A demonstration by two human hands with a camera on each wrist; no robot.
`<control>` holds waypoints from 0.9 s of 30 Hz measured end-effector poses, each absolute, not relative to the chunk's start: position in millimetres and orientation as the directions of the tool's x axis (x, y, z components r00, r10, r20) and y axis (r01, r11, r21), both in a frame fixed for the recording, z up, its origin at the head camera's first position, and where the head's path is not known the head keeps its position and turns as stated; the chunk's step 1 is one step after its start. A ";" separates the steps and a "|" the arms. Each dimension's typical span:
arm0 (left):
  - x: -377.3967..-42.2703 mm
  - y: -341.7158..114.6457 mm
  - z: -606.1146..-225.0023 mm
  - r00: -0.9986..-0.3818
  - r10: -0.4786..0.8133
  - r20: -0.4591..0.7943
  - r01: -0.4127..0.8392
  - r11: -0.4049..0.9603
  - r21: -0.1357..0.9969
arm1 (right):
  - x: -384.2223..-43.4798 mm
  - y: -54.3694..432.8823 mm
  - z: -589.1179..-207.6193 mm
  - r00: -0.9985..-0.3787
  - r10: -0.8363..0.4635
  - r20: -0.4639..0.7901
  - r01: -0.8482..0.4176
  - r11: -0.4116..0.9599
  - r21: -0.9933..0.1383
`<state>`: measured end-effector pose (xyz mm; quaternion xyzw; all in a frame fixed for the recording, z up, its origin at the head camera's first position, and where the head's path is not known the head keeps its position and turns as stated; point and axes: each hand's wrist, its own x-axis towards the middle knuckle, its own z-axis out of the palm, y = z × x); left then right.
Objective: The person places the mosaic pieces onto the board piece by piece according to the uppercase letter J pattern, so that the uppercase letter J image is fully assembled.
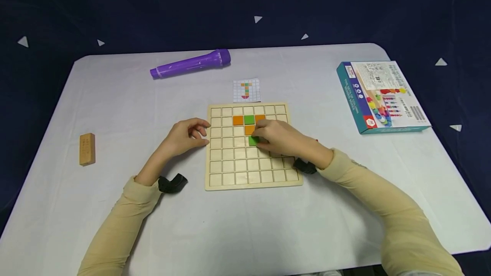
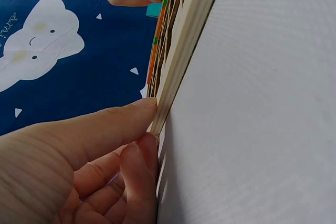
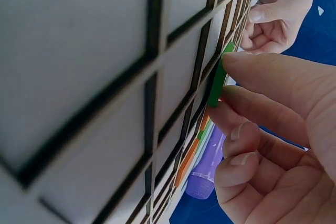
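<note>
A square wooden grid board (image 1: 234,166) lies on the table between the two hands. My right hand (image 1: 281,137) reaches over it from the right, and its thumb and fingertips pinch a green square tile (image 3: 221,74) at one of the cells. Orange tiles (image 1: 238,120) and another green tile (image 1: 249,119) sit in cells farther up the board, with one orange tile directly above the pinched one. My left hand (image 1: 186,135) rests its thumb tip and bent fingertips against the board's left edge (image 2: 176,61).
Behind the board lies a small printed pattern card (image 1: 246,90). A purple microphone-shaped object (image 1: 189,65) is at the back. At the right stands a flat boxed set (image 1: 383,97), and a wooden block (image 1: 87,149) sits far left.
</note>
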<state>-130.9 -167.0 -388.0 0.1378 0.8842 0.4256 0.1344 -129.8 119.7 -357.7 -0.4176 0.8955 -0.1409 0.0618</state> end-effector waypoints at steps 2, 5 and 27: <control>-130.5 -166.8 -387.8 -0.926 0.358 -0.118 0.131 0.599 0.790 | -129.7 118.8 -357.1 -0.644 -0.765 0.004 -0.730 0.613 -0.303; -130.4 -166.5 -388.0 -0.926 0.359 -0.114 0.134 0.597 0.791 | -129.6 117.5 -356.7 -0.642 -0.767 0.004 -0.731 0.610 -0.305; -131.2 -166.5 -387.5 -0.925 0.360 -0.120 0.127 0.592 0.796 | -133.7 133.1 -350.0 -0.633 -0.767 0.104 -0.749 0.572 -0.334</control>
